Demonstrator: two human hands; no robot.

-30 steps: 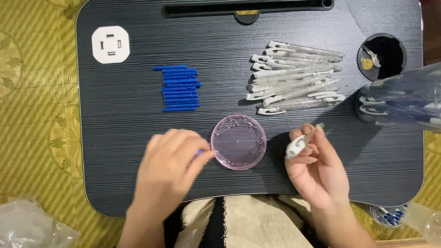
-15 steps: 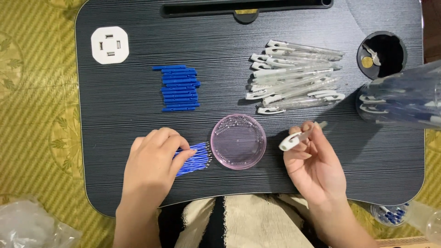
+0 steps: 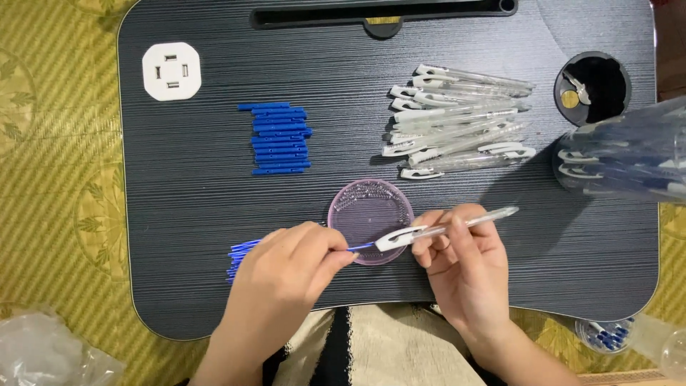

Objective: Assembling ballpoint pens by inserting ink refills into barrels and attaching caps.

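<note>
Left hand pinches blue refill; right hand holds clear pen barrel.

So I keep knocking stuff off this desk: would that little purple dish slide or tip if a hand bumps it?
The purple dish looks shallow and wide with a low rim, so tipping seems unlikely. It appears to be thin, translucent plastic, probably light, so a nudge from the left hand could easily slide it across the dark table.

A home, judging by the dark lap desk set over a yellow patterned bedspread.
</note>
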